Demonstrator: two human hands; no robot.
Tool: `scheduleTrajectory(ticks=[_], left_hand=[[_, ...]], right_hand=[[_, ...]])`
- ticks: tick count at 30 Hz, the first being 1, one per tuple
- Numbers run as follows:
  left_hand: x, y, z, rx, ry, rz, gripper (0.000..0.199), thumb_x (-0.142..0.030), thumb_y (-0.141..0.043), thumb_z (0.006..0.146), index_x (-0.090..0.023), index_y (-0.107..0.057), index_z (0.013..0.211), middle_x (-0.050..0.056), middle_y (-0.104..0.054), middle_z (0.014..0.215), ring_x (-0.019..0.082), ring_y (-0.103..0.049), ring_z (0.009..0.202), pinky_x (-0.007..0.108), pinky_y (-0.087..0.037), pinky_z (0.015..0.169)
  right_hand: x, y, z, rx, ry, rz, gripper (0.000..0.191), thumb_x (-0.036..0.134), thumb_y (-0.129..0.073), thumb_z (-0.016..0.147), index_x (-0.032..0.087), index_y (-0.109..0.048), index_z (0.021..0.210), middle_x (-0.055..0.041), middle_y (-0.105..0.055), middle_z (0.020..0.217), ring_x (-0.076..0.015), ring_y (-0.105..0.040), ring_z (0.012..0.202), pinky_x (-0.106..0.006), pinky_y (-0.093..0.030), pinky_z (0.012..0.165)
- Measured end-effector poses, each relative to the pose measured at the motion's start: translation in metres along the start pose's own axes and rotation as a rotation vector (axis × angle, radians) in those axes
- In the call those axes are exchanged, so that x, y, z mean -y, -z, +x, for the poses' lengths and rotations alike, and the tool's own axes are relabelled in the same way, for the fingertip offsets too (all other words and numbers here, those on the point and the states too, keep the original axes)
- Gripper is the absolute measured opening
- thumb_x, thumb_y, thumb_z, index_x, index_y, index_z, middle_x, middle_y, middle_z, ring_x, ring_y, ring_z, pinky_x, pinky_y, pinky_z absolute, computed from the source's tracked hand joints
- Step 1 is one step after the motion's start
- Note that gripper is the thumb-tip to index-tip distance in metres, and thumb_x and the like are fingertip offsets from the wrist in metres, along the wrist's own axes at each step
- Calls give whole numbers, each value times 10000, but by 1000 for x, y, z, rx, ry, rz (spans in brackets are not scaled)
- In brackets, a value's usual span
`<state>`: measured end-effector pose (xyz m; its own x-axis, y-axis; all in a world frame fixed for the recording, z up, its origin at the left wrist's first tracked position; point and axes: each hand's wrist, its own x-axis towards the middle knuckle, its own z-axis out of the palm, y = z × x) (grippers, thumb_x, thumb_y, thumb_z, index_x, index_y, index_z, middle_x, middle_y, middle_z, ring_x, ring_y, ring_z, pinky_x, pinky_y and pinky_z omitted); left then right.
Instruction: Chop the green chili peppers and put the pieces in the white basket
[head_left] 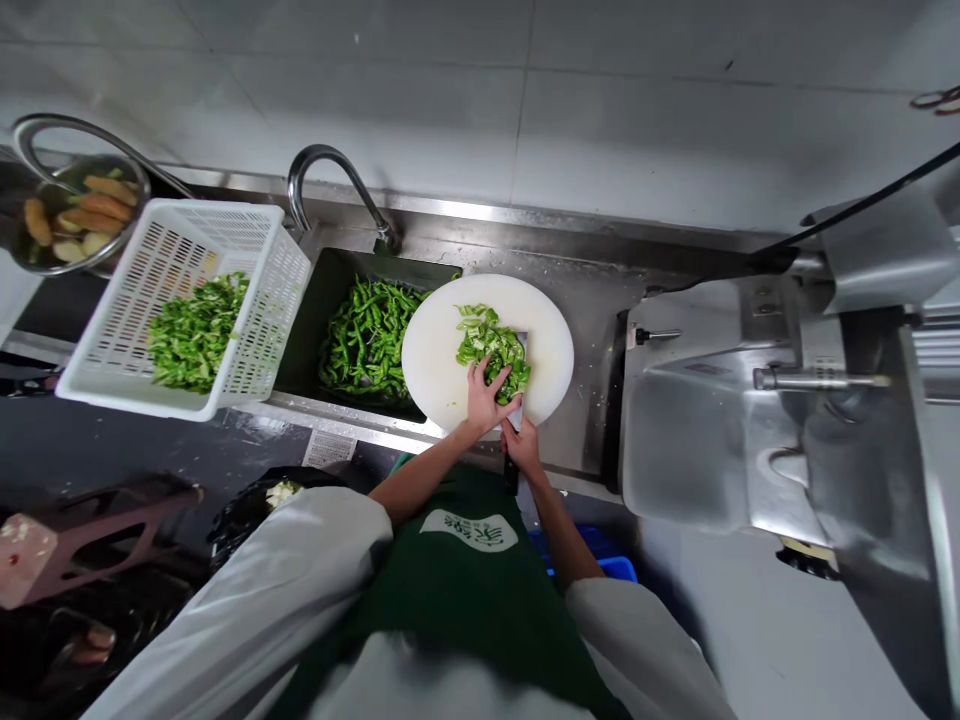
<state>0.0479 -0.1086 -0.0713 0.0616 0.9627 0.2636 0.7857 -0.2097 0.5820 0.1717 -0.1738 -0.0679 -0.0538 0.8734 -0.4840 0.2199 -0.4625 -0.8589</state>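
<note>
A round white cutting board (431, 350) lies over the counter and partly over the sink edge. On it sits a heap of chopped green peppers (484, 335). My left hand (486, 400) rests against the near side of the heap with its fingers spread. Wrapped round the dark handle of a kitchen knife (512, 472) is my right hand (523, 446), close beside the left. The knife's broad blade lies along the heap's right side, partly covered by pepper pieces.
Left of the board, whole green peppers (367, 335) fill the sink (300, 345) under a faucet (330, 155). A white perforated basket (259, 300) holds more cut peppers. Farther left stands a bowl of vegetables (82, 215). A metal slicing machine (697, 430) occupies the right side.
</note>
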Motion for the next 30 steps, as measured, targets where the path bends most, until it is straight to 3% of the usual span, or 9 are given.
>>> scheduleTrajectory(ticks=[6, 10, 13, 16, 19, 22, 26, 30], left_hand=[[-8, 6, 3, 69, -81, -38, 645, -550, -788, 790, -233, -659, 1337, 164, -308, 1576, 400, -273, 1496, 647, -224, 1234], [-12, 20, 7, 43, -141, -74, 615, -534, -784, 797, -250, -662, 1328, 153, -315, 1576, 394, -283, 1488, 639, -235, 1232], [-4, 42, 11, -11, -180, -125, 618, -535, -766, 813, -250, -644, 1348, 153, -308, 1584, 400, -291, 1482, 644, -233, 1226], [17, 79, 16, -79, -176, -133, 642, -543, -758, 816, -262, -620, 1376, 146, -300, 1593, 403, -279, 1488, 646, -248, 1215], [54, 132, 20, -197, -136, -92, 641, -538, -762, 812, -254, -627, 1370, 146, -295, 1590, 402, -271, 1492, 624, -269, 1213], [107, 200, 19, -317, -69, -21, 617, -517, -767, 804, -254, -644, 1349, 141, -305, 1584, 397, -290, 1484, 609, -282, 1209], [194, 304, 2, -468, 93, 99, 587, -479, -754, 812, -259, -648, 1345, 128, -323, 1582, 379, -321, 1469, 585, -289, 1208], [295, 390, -15, -618, 395, 169, 577, -457, -704, 865, -237, -610, 1390, 139, -333, 1574, 338, -337, 1474, 518, -294, 1220]], right_hand=[[2, -5, -16, -84, 7, 50, 360, 619, -496, 861, 271, -437, 789, 60, -488, 513, -150, -486, 405, -286, -452, 427], [12, -16, -26, -149, 34, 69, 366, 612, -512, 868, 269, -425, 772, 76, -474, 481, -137, -473, 380, -270, -435, 407], [28, -33, -32, -200, 76, 76, 390, 617, -550, 876, 263, -433, 764, 84, -473, 460, -124, -464, 361, -254, -420, 387], [53, -65, -33, -192, 134, 113, 408, 621, -578, 884, 259, -433, 763, 86, -485, 461, -117, -469, 349, -241, -408, 367], [85, -113, -31, -103, 197, 110, 385, 596, -593, 893, 257, -452, 778, 82, -499, 467, -117, -471, 343, -241, -405, 358], [125, -181, -25, 4, 247, 73, 321, 551, -582, 912, 252, -494, 835, 90, -491, 462, -118, -451, 330, -245, -397, 350], [183, -300, -13, 246, 301, -15, 220, 430, -521, 946, 247, -497, 826, 107, -458, 430, -109, -444, 325, -220, -378, 355], [232, -416, -5, 466, 319, -82, 165, 325, -513, 921, 248, -475, 781, 111, -481, 453, -90, -469, 337, -179, -350, 356]])
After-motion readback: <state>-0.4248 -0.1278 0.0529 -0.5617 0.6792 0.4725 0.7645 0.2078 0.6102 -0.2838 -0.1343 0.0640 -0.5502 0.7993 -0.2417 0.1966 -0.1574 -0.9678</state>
